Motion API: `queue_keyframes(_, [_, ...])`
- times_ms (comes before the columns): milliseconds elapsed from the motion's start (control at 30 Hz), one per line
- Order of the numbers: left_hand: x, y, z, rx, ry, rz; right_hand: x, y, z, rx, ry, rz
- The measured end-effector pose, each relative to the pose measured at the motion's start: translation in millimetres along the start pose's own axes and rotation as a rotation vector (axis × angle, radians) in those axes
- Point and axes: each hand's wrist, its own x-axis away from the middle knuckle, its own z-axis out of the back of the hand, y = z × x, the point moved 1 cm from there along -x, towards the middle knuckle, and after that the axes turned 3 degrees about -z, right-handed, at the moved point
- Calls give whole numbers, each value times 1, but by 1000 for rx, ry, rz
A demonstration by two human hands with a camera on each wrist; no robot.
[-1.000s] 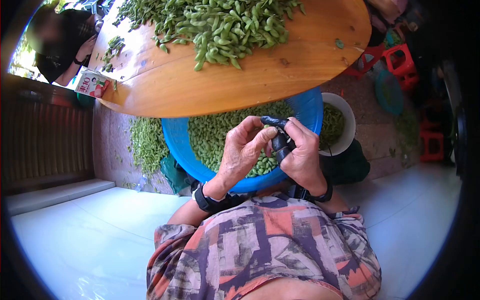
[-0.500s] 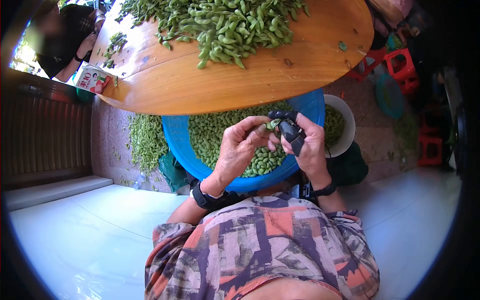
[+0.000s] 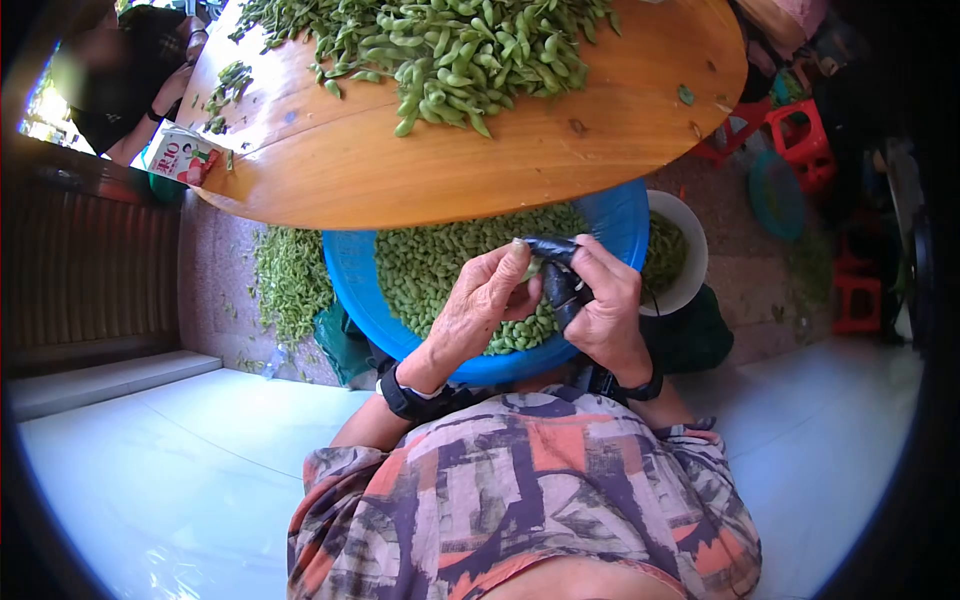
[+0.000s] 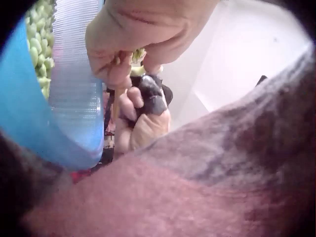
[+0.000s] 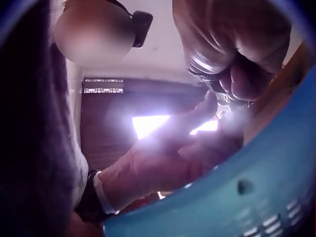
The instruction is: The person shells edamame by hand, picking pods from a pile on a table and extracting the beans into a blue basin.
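Note:
Over a blue plastic basin [image 3: 352, 310] filled with shelled green soybeans [image 3: 425, 265], the two hands meet. My left hand [image 3: 478, 308] pinches a green soybean pod [image 4: 139, 70] between thumb and fingers; much of the pod is hidden by the fingers. My right hand [image 3: 608, 312] wears black covers [image 3: 565, 290] on its thumb and forefinger, and they grip the pod from the other side. In the left wrist view, the covered thumb [image 4: 150, 96] sits right below the pod. Backlight blurs the fingertips in the right wrist view.
A wooden table [image 3: 480, 190] overhangs the basin's far side, bearing a heap of soybean pods [image 3: 480, 65] and a carton [image 3: 182, 155]. A white bucket [image 3: 697, 255] stands right of the basin. Empty pods [image 3: 290, 280] litter the floor at left. Red stools [image 3: 800, 135] and another person [image 3: 125, 75] are farther off.
The right hand turned and swung slightly right, then came back toward the left hand. The green pod showed more openly half a second ago; the left thumb has lifted now.

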Motion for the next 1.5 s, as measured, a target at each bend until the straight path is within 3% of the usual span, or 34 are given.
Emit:
queue_keyframes(33, [-1, 0, 2, 1, -1, 1, 0, 0, 0, 1, 0, -1])
queue_keyframes(100, [-2, 0, 5, -85, -53, 32, -2, 1, -3, -224, -129, -234])
queue_keyframes(133, [-1, -1, 2, -52, -32, 42, 2, 9, -4, -428, -182, -466])
queue_keyframes(167, [-2, -2, 2, -51, -32, 42, 3, 14, -2, -427, -182, -466])
queue_keyframes(233, [-3, -5, 2, -35, -109, 0, 2, 24, 1, -1067, -196, -729])
queue_keyframes(400, [-2, -2, 2, 20, -118, 34, 4, 42, 1, -1389, -233, -703])
queue_keyframes(533, [-3, -5, 5, 156, -175, 42, 4, 41, 1, -1409, -192, -755])
queue_keyframes(600, [-5, -12, 8, 185, -195, 50, 0, 26, 1, -1136, -206, -749])
queue_keyframes(633, [-6, -16, 7, 224, -144, 69, 2, 24, -1, -1138, -206, -746])
queue_keyframes(700, [-7, -19, 8, 257, -96, 84, 5, 21, -1, -662, -146, -584])
queue_keyframes(733, [-7, -20, 8, 250, -101, 88, 4, 20, -1, -547, -145, -608])
queue_keyframes(867, [-7, -18, 7, 166, -105, 71, 2, 14, 0, -336, -162, -486])
queue_keyframes(1033, [-9, -17, 3, 100, -71, 79, 1, 16, 0, -376, -131, -454])
queue_keyframes(1100, [-10, -28, 7, 234, -34, 118, 2, 17, 1, -347, -134, -429])
queue_keyframes(1200, [-10, -27, 8, 279, -61, 150, 6, 28, 1, -482, -164, -540])
queue_keyframes(1267, [-6, -19, 1, 270, -36, 176, 10, 36, 3, -900, -147, -609])
queue_keyframes(1333, [-3, -21, 2, 262, -12, 198, 11, 35, 8, -923, -97, -580])
queue_keyframes(1367, [-2, -27, 10, -11, -84, 114, 10, 36, 12, -945, -53, -548])
queue_keyframes(1400, [0, -29, 18, -285, -150, 27, 18, 52, 20, -929, -28, -392])
queue_keyframes(1433, [3, -18, 20, -290, -142, 24, 15, 49, 37, -801, 20, -397])
queue_keyframes(1500, [8, 16, 20, -934, -318, -116, 16, 53, 73, -603, 173, -307])
